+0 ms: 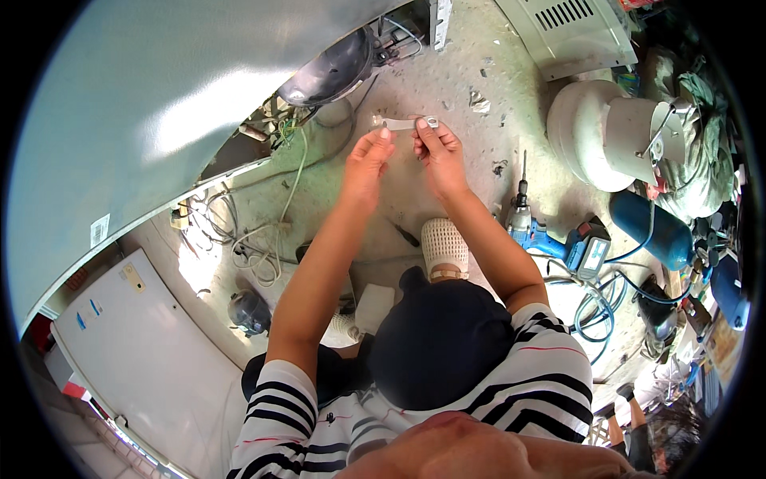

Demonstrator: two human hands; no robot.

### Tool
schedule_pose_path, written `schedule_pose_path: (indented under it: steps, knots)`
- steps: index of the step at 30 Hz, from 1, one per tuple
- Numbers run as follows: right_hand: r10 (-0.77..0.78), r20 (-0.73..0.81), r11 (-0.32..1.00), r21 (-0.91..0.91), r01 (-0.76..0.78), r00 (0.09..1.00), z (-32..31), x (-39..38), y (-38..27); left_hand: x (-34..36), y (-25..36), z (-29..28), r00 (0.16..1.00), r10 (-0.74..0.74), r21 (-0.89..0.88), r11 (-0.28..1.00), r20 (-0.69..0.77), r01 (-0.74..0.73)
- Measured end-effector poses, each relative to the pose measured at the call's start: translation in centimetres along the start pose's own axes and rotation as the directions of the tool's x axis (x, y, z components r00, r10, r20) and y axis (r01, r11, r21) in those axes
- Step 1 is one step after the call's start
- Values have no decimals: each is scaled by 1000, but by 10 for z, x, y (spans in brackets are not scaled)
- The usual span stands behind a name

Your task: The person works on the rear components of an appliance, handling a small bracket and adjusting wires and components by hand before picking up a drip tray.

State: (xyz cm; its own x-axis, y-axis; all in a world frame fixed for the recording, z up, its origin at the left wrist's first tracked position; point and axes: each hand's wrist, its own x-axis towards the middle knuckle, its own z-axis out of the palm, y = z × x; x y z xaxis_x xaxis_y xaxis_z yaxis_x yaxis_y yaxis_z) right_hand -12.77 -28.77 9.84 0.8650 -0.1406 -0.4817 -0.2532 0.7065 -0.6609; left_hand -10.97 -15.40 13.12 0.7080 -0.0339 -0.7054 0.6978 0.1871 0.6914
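In the upper middle of the head view, a pale, flat, wrench-shaped piece (405, 124) lies horizontally between my hands. My left hand (369, 164) has its fingers closed at the piece's left end, where a small translucent bit shows that I cannot make out. My right hand (437, 160) grips the other end, thumb near its ringed head. Above and left of them, a black dome-shaped compressor (323, 76) with tubes and wires sits in the open base of a large grey appliance (136, 96). My sandalled foot (443, 243) shows below my hands.
A blue cordless drill (554, 243), a white gas cylinder (574, 132), a blue tank (650, 223) and coiled hoses (602, 311) crowd the right. A vented panel (562, 32) lies above. Cables, a black compressor (247, 311) and a white door (136, 343) occupy the left. Another person's limbs show at bottom right.
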Motion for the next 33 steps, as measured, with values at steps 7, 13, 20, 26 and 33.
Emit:
schedule_pose_path:
  steps: [7,13,20,26,33]
  knots:
    - [26,36,997,-68,-23,999,-9,4,-3,13,26,-14,998,-56,55,997,9,56]
    - [-70,41,962,-261,78,997,-15,5,1,28,15,-37,979,186,230,959,-78,-164]
    - [-573,217,243,-876,417,790,-47,29,-20,-23,-15,-101,913,83,898,-237,399,-371]
    - [-166,-180,936,-337,98,969,-46,73,-20,-39,-11,-96,928,86,825,-493,362,-276]
    - [20,-247,998,57,-7,969,10,127,-6,-36,-1,-90,882,269,871,-422,387,-254]
